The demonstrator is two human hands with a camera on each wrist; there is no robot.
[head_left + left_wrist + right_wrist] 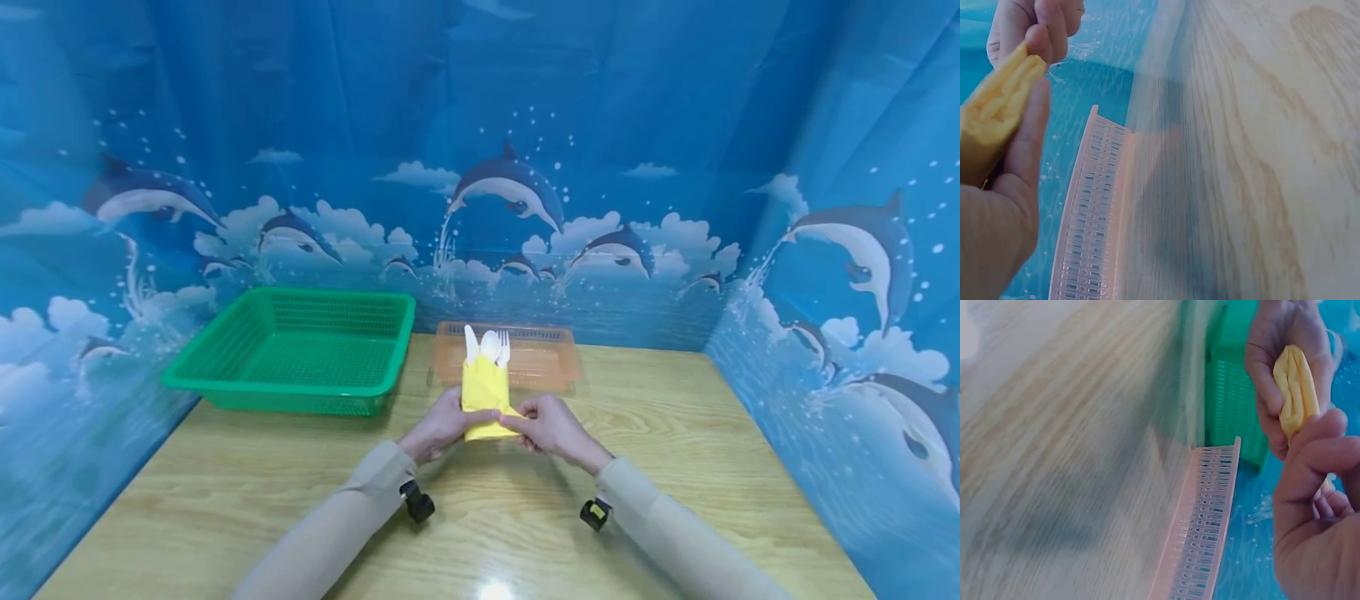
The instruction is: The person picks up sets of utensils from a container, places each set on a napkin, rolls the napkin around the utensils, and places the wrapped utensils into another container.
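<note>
A yellow napkin (484, 392) is wrapped round a white plastic knife (471, 342), spoon (490, 345) and fork (504, 348), whose upper ends stick out at the top. My left hand (448, 423) grips the bundle from its left side, thumb across the front. On the right, my right hand (552, 429) pinches a corner of the napkin between thumb and fingers near the bottom. Folded layers show at the napkin's lower end (1295, 387) in the right wrist view. The cutlery's lower parts are hidden inside the napkin.
Behind the bundle, an orange-pink plastic basket (540, 358) stands on the wooden table (675, 467). A larger green basket (300, 400) is at the back left. Blue dolphin-printed curtains (660, 108) border the table at the back and sides.
</note>
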